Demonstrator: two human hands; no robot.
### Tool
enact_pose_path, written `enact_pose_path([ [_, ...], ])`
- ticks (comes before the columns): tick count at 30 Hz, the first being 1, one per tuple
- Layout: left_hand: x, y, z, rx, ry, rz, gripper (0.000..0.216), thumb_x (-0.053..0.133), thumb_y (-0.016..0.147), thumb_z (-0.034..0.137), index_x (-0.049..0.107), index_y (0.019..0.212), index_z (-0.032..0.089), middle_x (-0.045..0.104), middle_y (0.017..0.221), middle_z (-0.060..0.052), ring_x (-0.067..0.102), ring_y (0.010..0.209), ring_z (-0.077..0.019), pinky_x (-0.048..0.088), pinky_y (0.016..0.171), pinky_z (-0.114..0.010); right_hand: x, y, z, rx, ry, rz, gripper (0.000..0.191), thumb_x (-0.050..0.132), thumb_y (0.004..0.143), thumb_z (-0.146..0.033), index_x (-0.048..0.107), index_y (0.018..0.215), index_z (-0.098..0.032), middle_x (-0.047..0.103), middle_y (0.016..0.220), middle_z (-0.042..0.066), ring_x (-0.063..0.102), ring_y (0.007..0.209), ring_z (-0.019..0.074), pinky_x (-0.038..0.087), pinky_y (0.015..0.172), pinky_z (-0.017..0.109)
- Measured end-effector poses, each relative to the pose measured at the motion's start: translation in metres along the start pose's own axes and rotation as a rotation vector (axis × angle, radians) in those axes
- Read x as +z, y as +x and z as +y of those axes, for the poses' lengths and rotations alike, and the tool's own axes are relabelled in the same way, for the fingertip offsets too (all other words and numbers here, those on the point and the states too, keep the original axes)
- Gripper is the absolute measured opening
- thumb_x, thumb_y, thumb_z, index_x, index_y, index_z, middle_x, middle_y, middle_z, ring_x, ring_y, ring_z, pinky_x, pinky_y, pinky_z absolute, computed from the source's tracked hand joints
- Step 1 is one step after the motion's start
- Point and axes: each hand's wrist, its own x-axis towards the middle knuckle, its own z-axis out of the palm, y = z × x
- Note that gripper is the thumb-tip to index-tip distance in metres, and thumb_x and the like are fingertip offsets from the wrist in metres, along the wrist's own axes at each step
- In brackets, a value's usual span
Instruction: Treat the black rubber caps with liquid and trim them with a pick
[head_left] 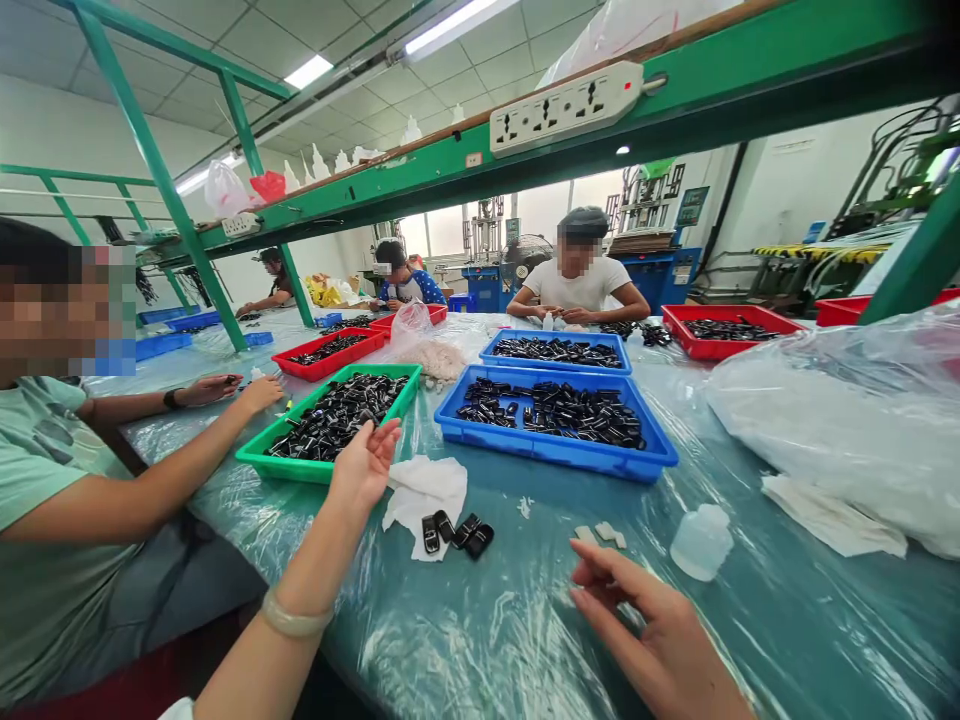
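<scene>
My left hand (365,462) is lifted at the near corner of a green tray (279,462) full of small black parts, palm up and fingers apart, with nothing clearly in it. My right hand (660,630) lies low over the plastic-covered table (525,620), fingers stretched out to the left and holding nothing. Between my hands, several black parts (454,530) lie on and beside a white cloth (424,485). A few small white pieces (604,533) lie just beyond my right fingertips.
A small white bottle (701,540) stands right of my right hand. Blue trays (555,452) and red trays (731,312) hold more black parts. A big plastic bag (847,420) lies right. A co-worker's arm (150,480) reaches in from the left; others sit opposite. A green shelf (720,90) hangs overhead.
</scene>
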Motion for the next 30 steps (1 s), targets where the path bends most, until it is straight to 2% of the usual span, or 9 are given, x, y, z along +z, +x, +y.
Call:
enact_pose_path([
  [4,-0.024,0.010,0.013,0.020,-0.018,0.051,0.025,0.029,0.091,0.010,0.053,0.095,0.007,0.066,0.065,-0.005,0.064,0.056,-0.0068,0.051,0.055,-0.010,-0.001,0.001,-0.006,0.015,0.017,-0.024,0.026,0.051,0.080,-0.028,0.060,0.102,-0.016,0.066,0.075,0.003,0.062,0.062,0.0154,0.053,0.059,0.027],
  [8,-0.034,0.015,0.021,0.044,0.019,0.072,0.029,0.026,0.092,0.014,0.051,0.106,0.007,0.066,0.068,-0.006,0.065,0.061,-0.0103,0.054,0.058,-0.016,-0.001,0.002,-0.007,0.033,0.024,-0.046,0.028,0.049,0.081,-0.028,0.059,0.103,-0.014,0.065,0.075,0.004,0.062,0.062,0.0149,0.052,0.058,0.025],
  [13,-0.028,0.001,0.011,0.046,0.260,-0.025,0.017,0.042,0.084,0.011,0.056,0.095,0.010,0.067,0.078,-0.008,0.064,0.063,-0.0101,0.052,0.057,-0.016,-0.001,0.003,-0.004,0.023,0.029,-0.062,0.026,0.049,0.081,-0.028,0.058,0.101,-0.015,0.064,0.074,0.003,0.061,0.062,0.0145,0.051,0.060,0.025],
  [17,-0.020,-0.024,-0.017,0.007,0.606,-0.236,0.021,0.065,0.066,0.010,0.062,0.087,0.011,0.067,0.074,-0.006,0.057,0.053,-0.0083,0.044,0.046,-0.016,-0.001,0.003,-0.005,0.033,0.033,-0.078,0.026,0.049,0.081,-0.027,0.057,0.102,-0.015,0.065,0.075,0.003,0.061,0.063,0.0144,0.051,0.061,0.025],
  [21,-0.015,-0.051,-0.043,-0.010,0.946,-0.511,0.015,0.072,0.057,0.014,0.067,0.071,0.010,0.060,0.056,-0.002,0.051,0.050,-0.0110,0.038,0.047,-0.021,-0.001,0.002,-0.006,0.049,0.015,-0.088,0.026,0.049,0.081,-0.027,0.058,0.102,-0.014,0.064,0.075,0.003,0.061,0.063,0.0148,0.051,0.061,0.026],
  [23,-0.013,-0.062,-0.051,0.125,1.203,-0.619,0.012,0.069,0.059,0.014,0.067,0.071,0.013,0.059,0.064,-0.002,0.053,0.062,-0.0140,0.039,0.057,-0.023,-0.002,0.002,-0.006,0.051,0.002,-0.096,0.027,0.048,0.081,-0.027,0.058,0.102,-0.014,0.064,0.075,0.003,0.061,0.063,0.0149,0.051,0.061,0.026],
  [25,-0.011,-0.069,-0.057,0.386,1.703,-0.725,0.013,0.060,0.069,0.020,0.065,0.081,0.015,0.059,0.081,-0.006,0.055,0.073,-0.0178,0.041,0.064,-0.027,-0.002,0.003,-0.006,0.047,-0.004,-0.104,0.027,0.048,0.081,-0.026,0.058,0.102,-0.013,0.064,0.075,0.004,0.061,0.064,0.0149,0.051,0.061,0.027],
  [27,-0.009,-0.075,-0.063,0.541,2.051,-0.773,0.018,0.048,0.078,0.021,0.062,0.088,0.015,0.057,0.092,-0.010,0.057,0.079,-0.0208,0.042,0.066,-0.030,-0.002,0.003,-0.006,0.037,-0.001,-0.107,0.027,0.048,0.081,-0.025,0.057,0.103,-0.012,0.064,0.075,0.004,0.061,0.064,0.0147,0.051,0.062,0.027],
  [30,-0.006,-0.079,-0.069,0.544,2.137,-0.821,0.024,0.036,0.080,0.012,0.059,0.086,0.013,0.056,0.093,-0.013,0.057,0.082,-0.0236,0.042,0.066,-0.032,-0.002,0.003,-0.006,0.025,0.014,-0.115,0.027,0.048,0.081,-0.024,0.057,0.103,-0.011,0.064,0.075,0.004,0.061,0.063,0.0145,0.050,0.062,0.026],
])
